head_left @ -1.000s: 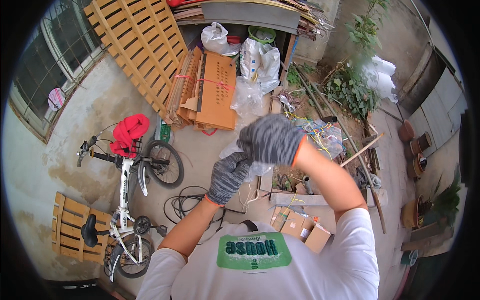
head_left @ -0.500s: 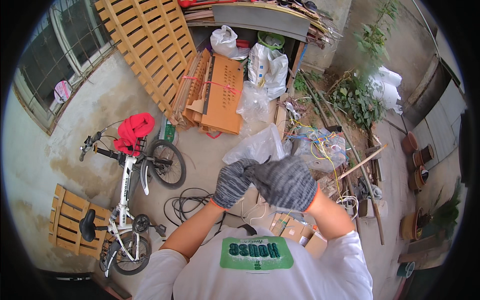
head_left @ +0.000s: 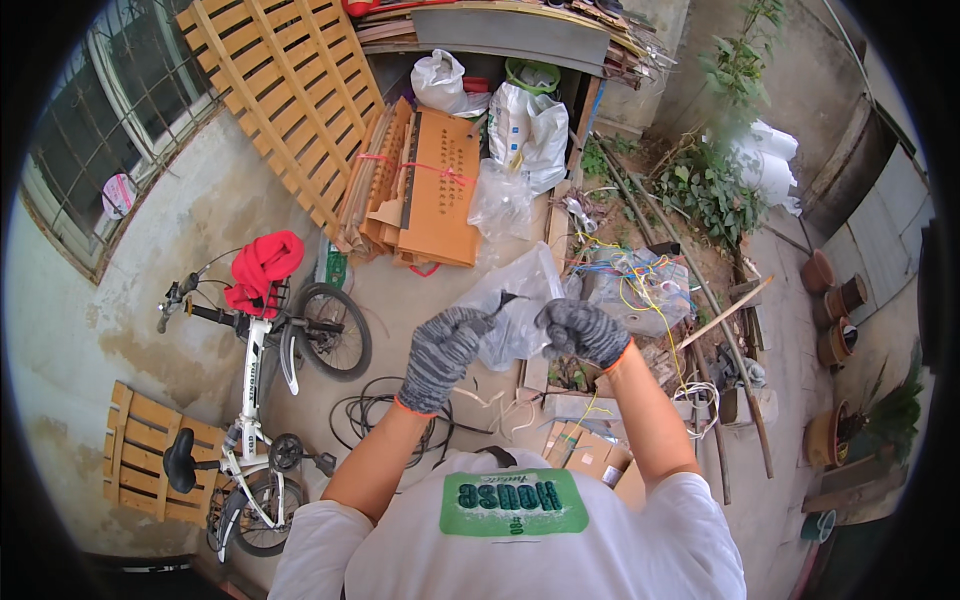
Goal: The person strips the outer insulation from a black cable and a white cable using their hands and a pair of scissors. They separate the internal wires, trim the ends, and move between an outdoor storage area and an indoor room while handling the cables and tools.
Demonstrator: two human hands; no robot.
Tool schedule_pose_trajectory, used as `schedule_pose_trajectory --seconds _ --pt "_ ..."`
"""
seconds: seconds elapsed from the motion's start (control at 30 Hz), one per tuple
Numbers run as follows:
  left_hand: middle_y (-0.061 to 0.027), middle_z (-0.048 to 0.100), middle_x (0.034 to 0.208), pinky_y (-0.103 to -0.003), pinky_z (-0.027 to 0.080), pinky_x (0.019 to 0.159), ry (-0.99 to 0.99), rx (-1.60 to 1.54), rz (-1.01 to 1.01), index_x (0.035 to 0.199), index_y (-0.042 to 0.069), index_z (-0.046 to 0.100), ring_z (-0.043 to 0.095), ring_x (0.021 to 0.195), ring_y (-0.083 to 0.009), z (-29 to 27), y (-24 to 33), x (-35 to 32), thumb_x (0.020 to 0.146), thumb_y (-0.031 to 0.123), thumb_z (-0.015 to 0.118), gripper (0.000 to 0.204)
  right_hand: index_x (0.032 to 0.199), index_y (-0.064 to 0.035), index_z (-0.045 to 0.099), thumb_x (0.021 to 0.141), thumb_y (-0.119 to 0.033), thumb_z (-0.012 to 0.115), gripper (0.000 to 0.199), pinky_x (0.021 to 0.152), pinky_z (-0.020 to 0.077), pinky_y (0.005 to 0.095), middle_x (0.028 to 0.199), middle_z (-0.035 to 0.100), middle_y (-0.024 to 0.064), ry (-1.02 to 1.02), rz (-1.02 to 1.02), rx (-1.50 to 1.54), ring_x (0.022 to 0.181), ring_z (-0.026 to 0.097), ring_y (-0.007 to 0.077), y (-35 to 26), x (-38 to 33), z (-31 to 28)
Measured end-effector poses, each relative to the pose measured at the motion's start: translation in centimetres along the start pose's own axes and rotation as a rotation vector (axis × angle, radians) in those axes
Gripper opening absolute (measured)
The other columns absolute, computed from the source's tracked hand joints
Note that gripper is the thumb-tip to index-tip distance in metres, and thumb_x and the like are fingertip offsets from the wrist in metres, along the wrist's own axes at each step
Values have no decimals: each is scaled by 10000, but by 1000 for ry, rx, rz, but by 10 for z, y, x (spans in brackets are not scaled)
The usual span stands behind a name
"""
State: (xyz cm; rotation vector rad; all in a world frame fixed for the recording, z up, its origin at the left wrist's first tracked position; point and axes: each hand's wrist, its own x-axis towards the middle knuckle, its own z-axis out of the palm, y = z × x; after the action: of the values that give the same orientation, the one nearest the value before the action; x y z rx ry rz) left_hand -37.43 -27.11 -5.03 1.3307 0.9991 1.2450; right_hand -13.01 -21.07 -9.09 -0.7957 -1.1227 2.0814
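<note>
Both of my hands wear grey-and-black knit gloves with orange cuffs and are held apart in front of my chest. My left hand (head_left: 440, 360) is closed, with a small thin black piece (head_left: 512, 298) sticking out at its fingertips; its exact kind does not show. My right hand (head_left: 585, 332) is closed in a pinch, fingers curled toward the left hand, and what they hold, if anything, is hidden. Behind and between the hands, a clear plastic bag (head_left: 530, 275) lies crumpled on the ground. Coloured wires (head_left: 640, 275) sit on a bundle just past my right hand.
A white folding bicycle (head_left: 250, 390) with red cloth stands at left. Black cable (head_left: 365, 415) is coiled on the ground. Flattened cardboard (head_left: 440, 190), white sacks (head_left: 515, 125) and a wooden pallet (head_left: 280, 90) are ahead. Long poles (head_left: 690, 270) and flowerpots (head_left: 830, 300) are at right.
My hands were together half a second ago; now they have come apart, the left moving left and the right moving slightly up. The black piece and more of the bag show between them.
</note>
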Motion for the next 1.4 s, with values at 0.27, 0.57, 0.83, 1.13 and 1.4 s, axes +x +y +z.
schedule_pose_trajectory --seconds 0.27,0.57,0.83,1.13,1.4 --pt "-30 611 817 -163 352 480 -32 -50 -118 914 24 586 415 552 -23 -11 -6 0 843 205 516 206 1197 -75 455 752 -147 626 483 683 455 238 1106 548 45 337 -597 -938 753 555 115 -70 -16 68" --pt "-9 590 757 -178 385 539 -64 9 -70 901 8 596 460 600 -41 0 6 -4 835 215 537 224 924 -16 601 802 -127 571 167 737 453 292 856 605 88 97 -481 -595 804 574 186 -22 15 76" --pt "-34 614 761 -200 421 605 102 58 -55 867 7 611 511 662 -69 2 -9 -1 813 74 509 134 847 -1 601 776 -119 574 141 681 451 324 802 597 149 392 -598 -892 746 581 271 -16 9 93" --pt "-118 619 744 -281 468 598 253 356 303 842 -1 602 595 637 -203 22 -16 4 772 49 563 94 749 -18 581 753 -146 581 128 562 443 382 688 563 162 576 -713 -1233 637 555 329 -19 -11 121" --pt "-117 629 757 -289 482 658 36 696 524 870 -5 603 615 679 -239 24 -20 -8 759 48 566 128 702 -66 555 694 -234 574 169 556 427 411 635 555 129 13 -534 -2058 622 567 283 -87 8 110"
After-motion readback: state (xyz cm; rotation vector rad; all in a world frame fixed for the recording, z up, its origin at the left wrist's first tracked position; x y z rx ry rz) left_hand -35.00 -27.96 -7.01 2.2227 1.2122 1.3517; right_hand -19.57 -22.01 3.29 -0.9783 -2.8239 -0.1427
